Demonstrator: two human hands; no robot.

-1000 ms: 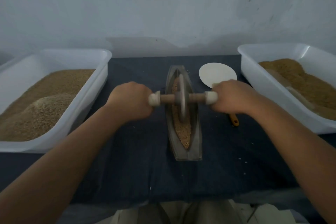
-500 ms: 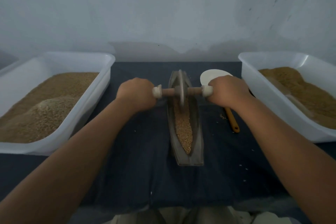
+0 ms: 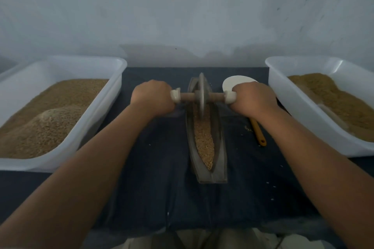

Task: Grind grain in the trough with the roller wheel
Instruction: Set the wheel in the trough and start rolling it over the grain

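**Grain-grinding set, wheel at far end of trough**

Laid out on a dark-clothed table (image 3: pixel 153 178). Flanked at the left edge by the left tub (image 3: pixel 112 95) and at the right edge by the right tub (image 3: pixel 293 111), both white and part-filled with grain.

Set lengthwise at mid-table, near end toward the front edge: narrow boat-shaped trough (image 3: pixel 220 143), bedded along its channel with grain (image 3: pixel 204 139).

Stood upright in the trough's far end: roller wheel (image 3: pixel 201 95), a thin disc on a wooden cross-axle with pale end grips. Judged heavy, rigid and apt to tip sideways on its narrow rim. Best taken at both end grips, with pressure kept level.

Gripped so: left hand (image 3: pixel 151 97) curled round the left grip, right hand (image 3: pixel 255 99) curled round the right, knuckles up, forearms stretched well forward.

Lay beyond the right hand, toward the far edge: white round dish (image 3: pixel 234 84), partly hidden.

Lay just right of the trough: yellow-handled tool (image 3: pixel 258 131), head hidden under the wrist.
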